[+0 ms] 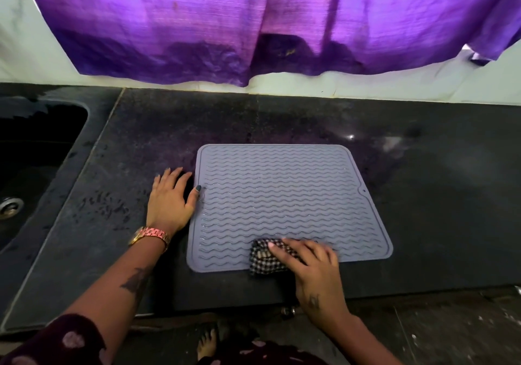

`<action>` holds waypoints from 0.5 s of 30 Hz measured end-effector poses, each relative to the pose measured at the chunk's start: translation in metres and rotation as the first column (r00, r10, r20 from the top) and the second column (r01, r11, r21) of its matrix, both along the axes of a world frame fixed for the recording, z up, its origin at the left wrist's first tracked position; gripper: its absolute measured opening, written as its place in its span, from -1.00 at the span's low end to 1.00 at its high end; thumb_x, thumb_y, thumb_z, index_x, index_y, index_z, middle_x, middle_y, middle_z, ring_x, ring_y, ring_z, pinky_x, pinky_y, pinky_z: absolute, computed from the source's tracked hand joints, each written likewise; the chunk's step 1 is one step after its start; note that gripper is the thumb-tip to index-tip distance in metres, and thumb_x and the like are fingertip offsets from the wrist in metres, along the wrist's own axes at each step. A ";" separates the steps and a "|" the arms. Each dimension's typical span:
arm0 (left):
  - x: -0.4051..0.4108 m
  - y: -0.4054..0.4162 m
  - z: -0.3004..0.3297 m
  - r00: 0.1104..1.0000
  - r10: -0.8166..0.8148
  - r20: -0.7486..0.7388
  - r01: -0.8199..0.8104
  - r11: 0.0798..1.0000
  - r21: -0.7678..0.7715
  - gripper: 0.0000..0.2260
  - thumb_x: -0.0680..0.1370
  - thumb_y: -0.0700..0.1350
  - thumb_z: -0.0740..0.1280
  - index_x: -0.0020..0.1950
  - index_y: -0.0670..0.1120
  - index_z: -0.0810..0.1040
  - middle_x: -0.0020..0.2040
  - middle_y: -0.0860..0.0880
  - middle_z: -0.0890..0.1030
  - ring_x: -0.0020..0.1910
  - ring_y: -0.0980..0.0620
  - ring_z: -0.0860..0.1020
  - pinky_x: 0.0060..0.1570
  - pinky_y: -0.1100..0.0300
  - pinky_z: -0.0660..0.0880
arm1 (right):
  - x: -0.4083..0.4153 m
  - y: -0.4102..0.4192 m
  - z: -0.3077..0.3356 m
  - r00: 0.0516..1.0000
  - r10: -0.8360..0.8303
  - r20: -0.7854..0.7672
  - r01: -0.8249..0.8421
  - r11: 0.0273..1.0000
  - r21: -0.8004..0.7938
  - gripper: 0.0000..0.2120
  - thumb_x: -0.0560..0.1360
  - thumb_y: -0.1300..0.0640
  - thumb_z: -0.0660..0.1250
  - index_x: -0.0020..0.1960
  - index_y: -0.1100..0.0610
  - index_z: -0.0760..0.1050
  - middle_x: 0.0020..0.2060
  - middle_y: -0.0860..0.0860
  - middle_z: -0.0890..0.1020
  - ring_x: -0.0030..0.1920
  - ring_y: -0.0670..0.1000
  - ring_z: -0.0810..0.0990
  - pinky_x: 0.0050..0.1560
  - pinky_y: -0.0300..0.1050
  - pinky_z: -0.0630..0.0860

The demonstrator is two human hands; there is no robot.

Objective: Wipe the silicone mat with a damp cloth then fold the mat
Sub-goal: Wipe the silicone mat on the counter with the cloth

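A grey silicone mat (284,195) with wavy ridges lies flat on the dark counter (437,209). A black-and-white checked cloth (260,260) sits bunched on the mat's near edge, partly over the rim. My right hand (308,263) lies on the cloth with straight fingers pressing it down. My left hand (170,198) rests flat on the counter beside the mat's left edge, with its thumb touching the mat's rim.
A dark sink (33,150) with a metal drain (10,207) is set into the counter at the left. A purple curtain (253,21) hangs over the back wall. Wet marks (104,204) spot the counter left of my left hand.
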State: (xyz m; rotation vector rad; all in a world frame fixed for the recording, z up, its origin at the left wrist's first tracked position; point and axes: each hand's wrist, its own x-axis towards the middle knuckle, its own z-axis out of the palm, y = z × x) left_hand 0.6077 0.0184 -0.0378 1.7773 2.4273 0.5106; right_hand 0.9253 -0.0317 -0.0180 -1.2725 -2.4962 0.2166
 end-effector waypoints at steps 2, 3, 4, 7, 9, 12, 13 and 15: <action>-0.001 0.000 0.000 1.000 0.000 -0.008 0.000 1.000 -0.003 -0.43 0.50 0.12 0.02 0.39 -0.15 0.39 0.44 -0.18 0.33 0.47 -0.19 0.19 0.48 -0.06 -0.02 | 0.003 -0.004 -0.007 1.000 -0.011 0.019 0.010 0.999 0.030 -0.36 0.27 0.28 0.34 0.27 -0.17 0.47 0.21 -0.11 0.56 0.10 0.04 0.53 0.16 0.02 0.25; -0.001 0.001 0.000 1.000 0.000 -0.010 0.000 1.000 -0.003 -0.44 0.50 0.12 0.02 0.39 -0.15 0.40 0.44 -0.18 0.34 0.47 -0.19 0.20 0.48 -0.07 -0.01 | 0.003 -0.003 -0.009 1.000 -0.011 0.017 0.010 0.999 0.032 -0.37 0.27 0.29 0.34 0.27 -0.17 0.48 0.20 -0.12 0.56 0.09 0.04 0.54 0.15 0.01 0.23; -0.001 0.001 0.000 1.000 -0.004 -0.013 0.004 1.000 -0.003 -0.44 0.50 0.12 0.03 0.38 -0.16 0.40 0.43 -0.18 0.35 0.46 -0.19 0.20 0.48 -0.07 -0.01 | 0.003 -0.001 -0.009 1.000 -0.006 0.013 0.005 1.000 0.028 -0.38 0.27 0.28 0.33 0.26 -0.18 0.48 0.19 -0.13 0.57 0.08 0.04 0.55 0.13 0.00 0.23; -0.001 0.001 -0.002 1.000 -0.008 -0.016 0.008 1.000 -0.010 -0.44 0.50 0.12 0.03 0.37 -0.16 0.42 0.42 -0.18 0.37 0.46 -0.20 0.21 0.48 -0.08 0.01 | 0.005 0.013 -0.002 0.999 0.040 0.018 -0.041 0.999 0.002 -0.39 0.31 0.26 0.29 0.27 -0.22 0.45 0.16 -0.17 0.57 0.06 0.01 0.55 0.05 -0.06 0.22; -0.002 0.001 -0.003 1.000 -0.010 -0.017 0.009 1.000 -0.013 -0.44 0.50 0.12 0.03 0.37 -0.16 0.42 0.42 -0.18 0.37 0.45 -0.20 0.22 0.48 -0.08 0.01 | 0.005 0.024 0.000 0.999 0.035 0.012 -0.035 0.999 -0.009 -0.37 0.31 0.28 0.26 0.28 -0.21 0.43 0.18 -0.17 0.56 0.09 0.00 0.52 0.07 -0.06 0.21; -0.003 0.001 -0.004 1.000 -0.002 -0.017 0.002 1.000 -0.013 -0.45 0.51 0.12 0.03 0.37 -0.15 0.42 0.41 -0.18 0.38 0.45 -0.20 0.23 0.47 -0.08 0.01 | 0.001 0.029 -0.006 1.000 0.012 0.022 -0.012 1.000 -0.011 -0.36 0.29 0.31 0.27 0.28 -0.17 0.47 0.19 -0.13 0.57 0.10 0.06 0.54 0.12 -0.03 0.20; -0.002 0.002 -0.004 1.000 -0.001 -0.019 0.001 1.000 -0.013 -0.44 0.51 0.13 0.02 0.37 -0.15 0.42 0.41 -0.18 0.38 0.45 -0.19 0.23 0.48 -0.08 0.02 | 0.000 0.029 -0.008 0.999 0.013 0.031 -0.012 1.000 -0.014 -0.36 0.29 0.31 0.28 0.28 -0.17 0.46 0.20 -0.12 0.57 0.10 0.06 0.55 0.14 -0.02 0.20; -0.002 0.002 -0.003 1.000 -0.002 -0.022 0.001 1.000 -0.017 -0.43 0.51 0.14 0.01 0.39 -0.14 0.39 0.43 -0.17 0.36 0.46 -0.18 0.21 0.48 -0.07 0.01 | 0.002 0.031 -0.011 0.999 0.029 0.045 -0.027 0.999 -0.040 -0.36 0.31 0.31 0.27 0.30 -0.19 0.44 0.21 -0.14 0.56 0.11 0.06 0.54 0.14 0.00 0.20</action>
